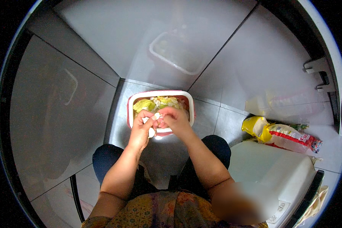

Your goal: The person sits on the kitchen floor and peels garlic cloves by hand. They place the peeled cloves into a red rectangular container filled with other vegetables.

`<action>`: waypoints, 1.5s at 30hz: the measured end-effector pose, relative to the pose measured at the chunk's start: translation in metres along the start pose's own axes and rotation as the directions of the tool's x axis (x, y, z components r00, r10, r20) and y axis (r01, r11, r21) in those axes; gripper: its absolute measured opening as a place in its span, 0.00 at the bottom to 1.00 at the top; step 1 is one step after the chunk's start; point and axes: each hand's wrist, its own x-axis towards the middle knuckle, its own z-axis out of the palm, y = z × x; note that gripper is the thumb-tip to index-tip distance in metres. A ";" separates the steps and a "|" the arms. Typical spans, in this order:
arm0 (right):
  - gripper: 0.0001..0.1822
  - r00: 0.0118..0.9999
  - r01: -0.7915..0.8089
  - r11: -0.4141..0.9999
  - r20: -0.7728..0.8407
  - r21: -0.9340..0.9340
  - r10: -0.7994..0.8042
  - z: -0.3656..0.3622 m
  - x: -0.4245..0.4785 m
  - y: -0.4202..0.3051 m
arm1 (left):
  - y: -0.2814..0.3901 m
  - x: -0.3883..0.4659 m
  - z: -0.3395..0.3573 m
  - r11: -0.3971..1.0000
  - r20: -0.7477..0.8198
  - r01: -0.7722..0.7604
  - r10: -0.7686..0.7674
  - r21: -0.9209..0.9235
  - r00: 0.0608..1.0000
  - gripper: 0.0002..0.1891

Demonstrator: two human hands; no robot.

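Observation:
My left hand [139, 129] holds several small pale pieces that look like garlic cloves. One pale clove [157, 116] sticks out between its thumb and forefinger, and another pale piece [151, 132] shows below the thumb. From the right, my right hand [175, 119] pinches at the upper clove with bent fingers; its fingertips are partly blurred. Both hands are over the near part of a white-rimmed waste bin [191, 109] with a reddish liner. Yellow-green vegetable leaves [144, 105] and crumpled white scraps [159, 100] lie inside. My hands and forearms hide part of its near side.
Glossy grey panels [165, 37] rise behind the bin and at the left. On the tiled floor [206, 114] at the right lie a yellow bag [255, 126] and a clear-and-red plastic package [292, 138]. A large white container [268, 168] stands beside my right knee [218, 148].

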 end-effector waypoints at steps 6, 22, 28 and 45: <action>0.07 0.990 0.086 0.991 -0.107 -0.105 -0.097 0.008 0.004 0.015 | -0.007 0.003 0.000 0.975 -0.056 -0.102 0.115 0.196 0.992 0.03; 0.05 0.932 0.155 0.811 -0.188 -0.564 -0.309 -0.005 0.008 0.019 | 0.000 0.007 -0.011 0.849 -0.031 0.235 -0.283 -0.472 0.959 0.07; 0.06 0.829 0.231 0.440 -0.062 -0.868 -0.556 -0.006 0.009 0.018 | -0.001 0.009 -0.015 0.814 0.054 0.294 -0.309 -0.501 0.949 0.09; 0.08 0.969 -0.019 0.641 -0.172 -0.767 -0.177 0.002 0.005 0.001 | -0.003 0.011 -0.007 0.907 -0.136 0.242 -0.304 -0.345 0.943 0.07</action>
